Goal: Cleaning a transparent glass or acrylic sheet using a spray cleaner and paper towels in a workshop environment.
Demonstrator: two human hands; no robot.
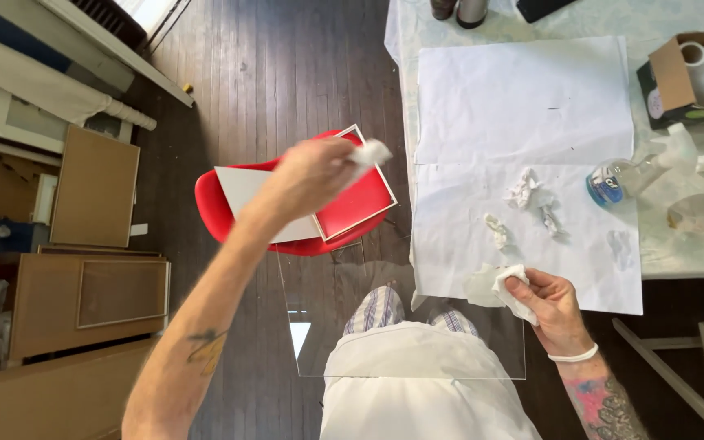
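A clear glass pane [327,326] lies across my lap, its right edge pinched through a white paper towel [508,293] by my right hand [554,308]. My left hand [313,175] is raised over a red chair [213,208] and grips a second crumpled white paper towel [368,152]. On the chair seat lies a white picture frame [389,191] over a white board [242,187].
A table at the right carries large white paper sheets [523,106], crumpled paper wads [523,189], a clear spray bottle [625,175] and a box with paper rolls [690,69]. Brown frame backs and boards [95,191] lean at the left on the dark wooden floor.
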